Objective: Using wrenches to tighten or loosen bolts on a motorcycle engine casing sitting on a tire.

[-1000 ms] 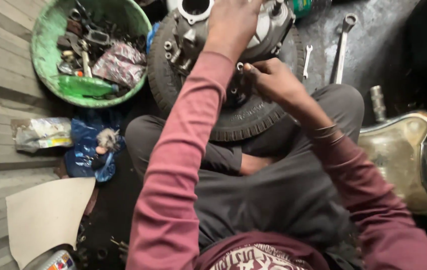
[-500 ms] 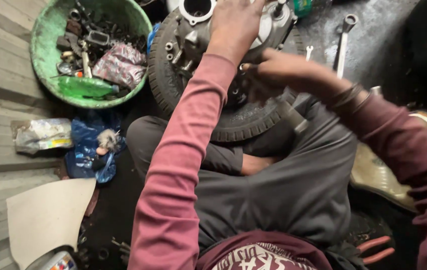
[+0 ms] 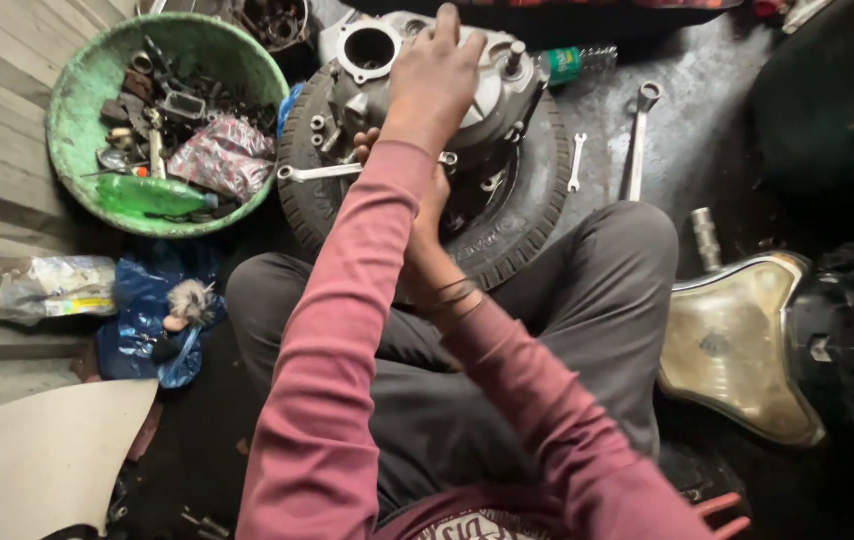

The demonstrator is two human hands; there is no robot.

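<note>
A grey metal engine casing (image 3: 492, 95) lies on a black tyre (image 3: 532, 215) in front of my crossed legs. My left hand (image 3: 437, 75) rests palm down on top of the casing, fingers spread over it. My right hand (image 3: 372, 148) reaches under my left forearm and is mostly hidden by it. It grips a silver spanner (image 3: 319, 172) whose free end sticks out to the left over the tyre's edge. Both sleeves are dull red.
A green bowl (image 3: 65, 130) of metal parts, a patterned packet and a green bottle (image 3: 152, 195) stands at the upper left. Two spanners (image 3: 637, 140) lie right of the tyre. A brass-coloured cover (image 3: 737, 350) lies at right; a blue bag (image 3: 142, 310) and cardboard (image 3: 47, 455) at left.
My right hand has swung from the casing's right side to its left, passing under my left forearm with the spanner. My left hand has stayed on the casing.
</note>
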